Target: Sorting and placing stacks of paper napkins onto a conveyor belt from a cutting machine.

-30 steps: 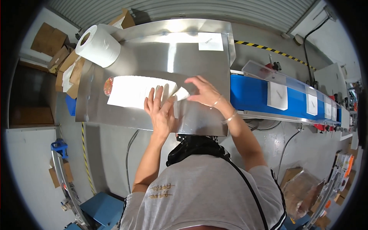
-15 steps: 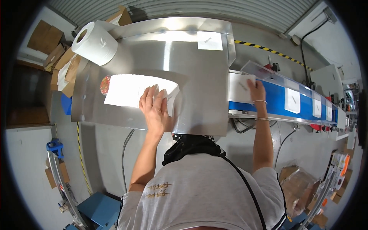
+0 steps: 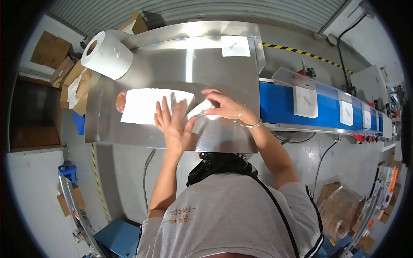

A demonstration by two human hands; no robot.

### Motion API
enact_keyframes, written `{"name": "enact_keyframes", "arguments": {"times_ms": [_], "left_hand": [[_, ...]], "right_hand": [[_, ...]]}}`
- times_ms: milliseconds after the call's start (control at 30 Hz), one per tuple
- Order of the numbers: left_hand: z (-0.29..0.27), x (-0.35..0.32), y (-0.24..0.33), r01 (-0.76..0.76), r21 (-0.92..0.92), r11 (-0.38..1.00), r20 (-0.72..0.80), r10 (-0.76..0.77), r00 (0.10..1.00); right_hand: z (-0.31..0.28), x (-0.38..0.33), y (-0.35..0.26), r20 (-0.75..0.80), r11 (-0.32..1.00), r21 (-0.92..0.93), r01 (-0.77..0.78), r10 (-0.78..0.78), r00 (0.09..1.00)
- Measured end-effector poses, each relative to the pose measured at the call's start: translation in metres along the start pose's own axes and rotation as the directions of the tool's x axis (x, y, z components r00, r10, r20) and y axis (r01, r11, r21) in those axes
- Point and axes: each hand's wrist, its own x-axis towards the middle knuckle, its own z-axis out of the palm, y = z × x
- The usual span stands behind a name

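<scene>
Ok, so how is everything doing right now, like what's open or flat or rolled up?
Left hand: spread, on the white stack
Right hand: curled around a sheet
White stack: stretched out lengthwise
Roll: wound up
Lone sheet: flat on the table
Belt: loaded with white packs, spaced apart
Box: open

Grey floor point(image 3: 127, 180) (ribbed wall point(image 3: 206, 9) beyond)

The shiny metal surface point(image 3: 223, 71) bears a large white roll point(image 3: 114, 59) at its far left corner, a white square point(image 3: 235, 46) far right, and a row of white sheets point(image 3: 144, 105) beside a red-patterned round thing point(image 3: 120, 101)
</scene>
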Motion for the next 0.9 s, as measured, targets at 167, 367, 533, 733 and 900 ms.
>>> {"name": "enact_keyframes", "arguments": {"times_ms": [167,367,533,733,900], "left_hand": [[0.003,-0.008,-0.027,-0.004,0.115,0.993,-0.056,0.010,0.998],[0.007,-0.006,-0.029,-0.025,0.070,0.997,-0.113,0.033,0.993],[0.002,-0.007,-0.027,-0.013,0.051,0.999,-0.082,0.017,0.996],[-0.003,0.000,-0.022,-0.075,0.061,0.995,0.036,0.073,0.997],[-0.009,-0.005,-0.037,-0.011,0.074,0.997,-0.015,0.012,1.000]], "right_hand": [[-0.044,-0.062,0.018,-0.268,0.795,0.205,-0.571,0.606,0.748],[-0.119,-0.133,0.045,-0.873,0.511,-0.075,-0.856,0.381,0.304],[-0.076,-0.078,0.023,-0.527,0.716,-0.605,-0.349,-0.031,0.849],[0.015,0.016,-0.017,-0.025,0.987,0.012,-0.158,0.158,0.987],[0.000,-0.008,-0.016,0.068,0.751,0.499,-0.432,0.463,0.884]]}}
